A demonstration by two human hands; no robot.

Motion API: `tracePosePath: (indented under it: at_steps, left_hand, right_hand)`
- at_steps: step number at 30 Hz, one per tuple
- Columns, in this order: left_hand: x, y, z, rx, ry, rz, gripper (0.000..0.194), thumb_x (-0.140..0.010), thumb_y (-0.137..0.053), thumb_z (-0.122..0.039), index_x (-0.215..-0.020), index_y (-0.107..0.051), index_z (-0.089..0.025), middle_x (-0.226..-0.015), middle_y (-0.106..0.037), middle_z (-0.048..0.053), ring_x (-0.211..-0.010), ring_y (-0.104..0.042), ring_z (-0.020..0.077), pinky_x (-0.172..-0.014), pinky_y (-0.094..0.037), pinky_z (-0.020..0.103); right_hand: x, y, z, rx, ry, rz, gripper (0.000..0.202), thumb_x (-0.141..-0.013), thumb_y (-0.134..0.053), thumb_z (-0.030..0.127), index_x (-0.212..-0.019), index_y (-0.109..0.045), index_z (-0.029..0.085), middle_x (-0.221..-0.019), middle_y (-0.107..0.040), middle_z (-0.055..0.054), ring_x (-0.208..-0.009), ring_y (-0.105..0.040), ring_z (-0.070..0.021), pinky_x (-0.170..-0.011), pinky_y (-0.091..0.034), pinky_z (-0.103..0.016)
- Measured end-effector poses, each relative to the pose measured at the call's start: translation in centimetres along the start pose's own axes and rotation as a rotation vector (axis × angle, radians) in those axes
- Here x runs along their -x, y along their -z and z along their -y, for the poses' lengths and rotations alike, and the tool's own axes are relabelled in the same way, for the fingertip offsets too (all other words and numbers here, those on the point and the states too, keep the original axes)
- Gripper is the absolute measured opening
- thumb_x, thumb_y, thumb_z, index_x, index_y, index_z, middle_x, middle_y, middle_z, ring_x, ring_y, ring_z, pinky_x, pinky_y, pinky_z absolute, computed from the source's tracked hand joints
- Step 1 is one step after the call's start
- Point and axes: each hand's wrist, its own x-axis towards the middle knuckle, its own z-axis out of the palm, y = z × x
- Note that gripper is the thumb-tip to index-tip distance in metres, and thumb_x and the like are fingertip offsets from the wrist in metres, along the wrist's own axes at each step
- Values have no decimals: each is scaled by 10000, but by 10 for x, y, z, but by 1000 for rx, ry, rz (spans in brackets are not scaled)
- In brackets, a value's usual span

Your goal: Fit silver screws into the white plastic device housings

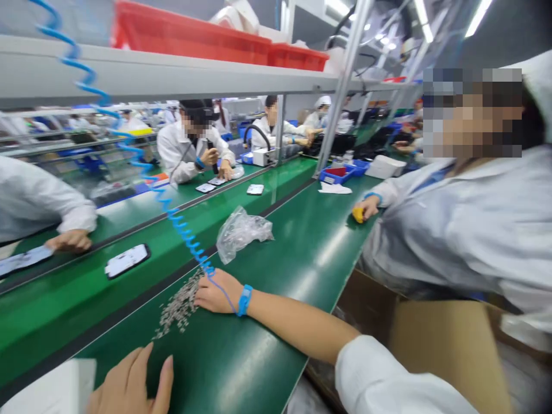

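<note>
My right hand (219, 291) rests on the green table at the right end of a scattered pile of small metallic parts (179, 305). Its fingers are bent down against the pile, and whether they hold a part is too small to tell. A blue wrist strap (245, 300) with a coiled blue cord (183, 230) is around that wrist. At the bottom left, my left hand (135, 382) has its thumb and fingers apart, with nothing between them, beside a white box-like object (54, 388). A crumpled clear plastic bag (241, 233) lies beyond the pile.
A green conveyor belt (172, 244) carries a white-and-black device (127, 261). Co-workers sit across it. On the right, a person's hand (370, 207) holds something yellow near a blue tray (336, 175). An open cardboard box (448, 339) stands below the table edge. Red bins (194, 37) sit overhead.
</note>
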Motion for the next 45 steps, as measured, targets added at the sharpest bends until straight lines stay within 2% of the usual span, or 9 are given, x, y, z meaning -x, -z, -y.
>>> tracePosePath:
  at_steps: [3,6,9,14,19,24,33,40,45]
  left_hand:
    - [-52,-28,-30,-57,-80,-21,257,-956,-512,-303,-1116,-614,-130,-1041,-679,143,-878,-647,289,-623,-449,362]
    - [-74,-51,-36,-70,-179,-7,231,-966,-507,-255,-1072,-667,-125,-1017,-686,122,-836,-633,267,-579,-421,334]
    - [-69,-61,-26,-3,-247,-29,246,-962,-508,-233,-1052,-698,-105,-1020,-690,137,-870,-645,270,-616,-464,344]
    - [-59,-66,-18,89,-232,-13,237,-966,-500,-220,-1040,-704,-124,-1053,-696,149,-934,-655,287,-684,-503,368]
    - [-57,-67,-19,200,-205,-44,155,-961,-538,-184,-1042,-666,-148,-1038,-696,122,-930,-665,262,-764,-518,375]
    - [-54,-59,-24,219,-134,-97,172,-957,-547,-137,-1100,-632,-183,-1081,-692,106,-996,-676,249,-840,-516,378]
    - [-54,-46,-26,268,-140,-127,251,-944,-560,-109,-1151,-612,-241,-1092,-683,71,-982,-666,230,-853,-506,373]
    - [-50,-54,-19,305,-132,-94,329,-941,-552,-138,-1241,-582,-271,-1147,-670,73,-1020,-645,269,-925,-485,431]
    - [-49,-60,-16,331,-146,-94,413,-955,-544,-179,-1349,-526,-303,-1162,-659,66,-1020,-643,271,-972,-478,453]
  right_hand:
    - [0,-5,-9,21,5,16,331,-1073,-506,467,-982,-685,203,-1021,-652,-27,-961,-529,-208,-715,-353,-333]
    - [0,-6,-15,14,-14,40,275,-1079,-509,422,-1039,-675,206,-1029,-653,-22,-950,-540,-203,-695,-356,-332]
    - [0,-6,-16,8,-45,39,296,-1078,-501,457,-1047,-665,213,-995,-646,-17,-931,-549,-205,-679,-357,-332]
    - [2,-1,-10,37,-84,7,330,-1065,-502,481,-1023,-647,187,-1020,-626,-55,-907,-545,-219,-713,-397,-334]
    - [4,7,-8,-4,-77,13,163,-1022,-563,292,-994,-648,155,-1020,-620,-89,-935,-549,-227,-817,-443,-344]
    - [10,1,-16,-112,-34,44,67,-967,-602,133,-1003,-655,155,-1009,-634,-75,-931,-566,-206,-850,-460,-321]
    - [11,-2,-15,-370,-153,-180,117,-1025,-549,157,-1075,-655,162,-1080,-680,-75,-1052,-607,-188,-979,-494,-299]
    - [7,-3,-23,-411,-167,-128,140,-1050,-534,186,-1108,-653,138,-1145,-685,-77,-1134,-607,-158,-1032,-484,-251]
    - [9,7,-23,-453,-225,-188,134,-1043,-543,182,-1129,-640,148,-1204,-645,-81,-1190,-581,-157,-1079,-465,-260]
